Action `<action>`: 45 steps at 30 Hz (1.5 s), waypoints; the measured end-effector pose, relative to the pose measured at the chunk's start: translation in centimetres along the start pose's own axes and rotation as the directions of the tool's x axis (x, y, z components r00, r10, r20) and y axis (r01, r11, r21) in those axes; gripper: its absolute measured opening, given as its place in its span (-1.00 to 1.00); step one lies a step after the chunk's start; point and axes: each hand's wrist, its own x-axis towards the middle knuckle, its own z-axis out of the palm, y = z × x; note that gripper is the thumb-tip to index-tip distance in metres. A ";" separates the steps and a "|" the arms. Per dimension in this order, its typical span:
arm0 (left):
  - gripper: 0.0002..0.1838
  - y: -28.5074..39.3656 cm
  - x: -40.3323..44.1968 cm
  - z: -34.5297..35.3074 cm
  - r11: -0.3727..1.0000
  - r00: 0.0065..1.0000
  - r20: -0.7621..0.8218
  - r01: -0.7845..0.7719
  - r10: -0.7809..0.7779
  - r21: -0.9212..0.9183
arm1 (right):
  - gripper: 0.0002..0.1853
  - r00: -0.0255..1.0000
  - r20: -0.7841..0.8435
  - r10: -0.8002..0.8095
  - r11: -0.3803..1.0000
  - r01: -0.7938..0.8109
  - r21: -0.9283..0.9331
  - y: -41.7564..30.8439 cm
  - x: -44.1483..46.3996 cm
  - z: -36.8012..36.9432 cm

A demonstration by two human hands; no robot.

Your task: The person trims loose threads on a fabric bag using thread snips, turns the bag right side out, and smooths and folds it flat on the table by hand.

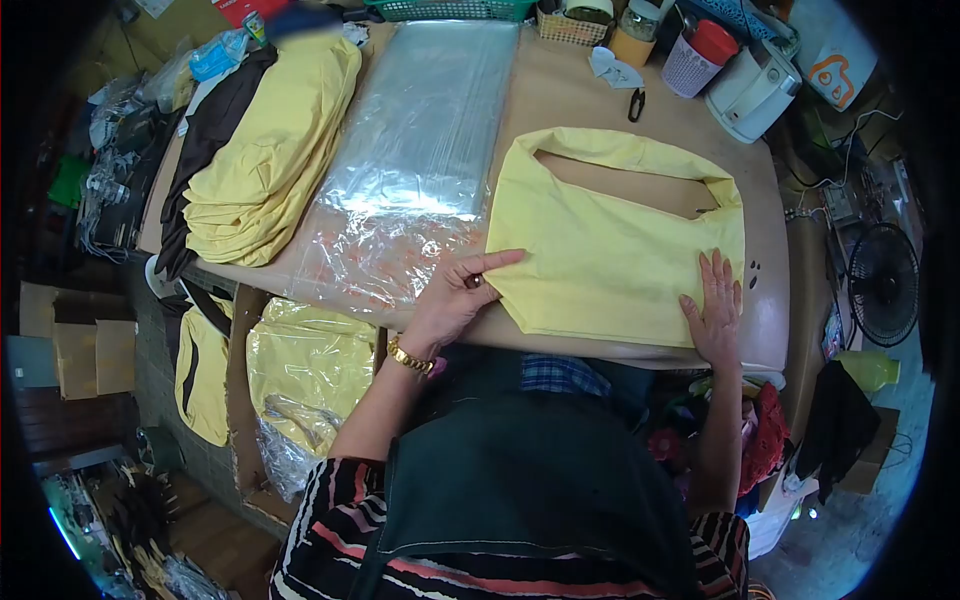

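A yellow cloth bag lies flat on the brown table, its strap loop toward the far side. My left hand is at the bag's left edge, index finger stretched over the cloth and thumb beside it, with the other fingers curled. My right hand rests flat on the bag's lower right corner, fingers spread. Left of the bag lies a stack of clear plastic sleeves. Beyond it, at the far left, is a pile of folded yellow cloth bags beside dark brown cloth.
Small black snips lie behind the bag. Baskets, a jar and a white appliance stand along the back. Below the table's left edge is a cardboard box holding plastic-wrapped yellow bags. A black fan is at the right.
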 end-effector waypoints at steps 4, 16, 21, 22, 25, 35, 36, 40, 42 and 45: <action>-0.66 -0.6 -0.2 -0.4 0.999 1.000 -0.025 -0.017 0.018 0.037 | -0.27 1.000 0.009 0.016 1.000 -0.016 0.004 -0.4 0.2 -0.4; -0.45 -1.3 0.0 0.5 0.985 0.991 -0.098 -0.072 0.089 0.158 | -0.70 0.844 -0.285 -0.455 0.791 0.530 0.307 -21.7 4.4 -4.1; -0.36 -1.8 0.2 0.5 0.986 0.988 -0.121 -0.081 0.099 0.143 | -0.89 0.845 -0.292 -0.448 0.780 0.529 0.334 -21.6 5.7 -3.7; -0.37 -1.8 0.2 0.6 0.988 0.991 -0.100 -0.074 0.088 0.132 | -0.90 0.862 -0.289 -0.417 0.780 0.503 0.372 -21.6 5.6 -3.5; -0.40 -1.0 0.1 0.0 0.993 0.996 -0.006 -0.088 0.089 0.077 | -0.89 0.873 -0.307 -0.378 0.780 0.479 0.402 -21.5 5.8 -3.7; -0.77 -2.3 -0.4 -0.2 0.949 0.992 -0.073 -0.071 0.098 0.308 | -0.83 0.855 -0.295 -0.426 0.769 0.514 0.379 -22.0 4.8 -3.1; -0.77 -2.1 -0.5 0.1 0.948 0.992 -0.074 -0.073 0.100 0.309 | -0.83 0.854 -0.297 -0.427 0.769 0.515 0.378 -21.8 4.8 -3.6; -0.78 -1.5 -1.0 0.5 0.966 0.989 -0.118 -0.059 0.091 0.251 | -0.57 0.896 -0.242 -0.373 0.777 0.444 0.447 -16.5 5.2 -5.3; -0.79 -1.7 -1.1 0.4 0.970 0.990 -0.114 -0.053 0.082 0.238 | -0.44 0.979 -0.182 -0.089 0.976 0.123 0.181 -10.3 5.2 -3.5; -0.79 -2.2 -0.8 0.1 0.950 0.989 -0.104 -0.068 0.104 0.306 | -0.37 0.976 -0.128 0.178 0.972 -0.194 -0.130 -3.1 3.4 -1.2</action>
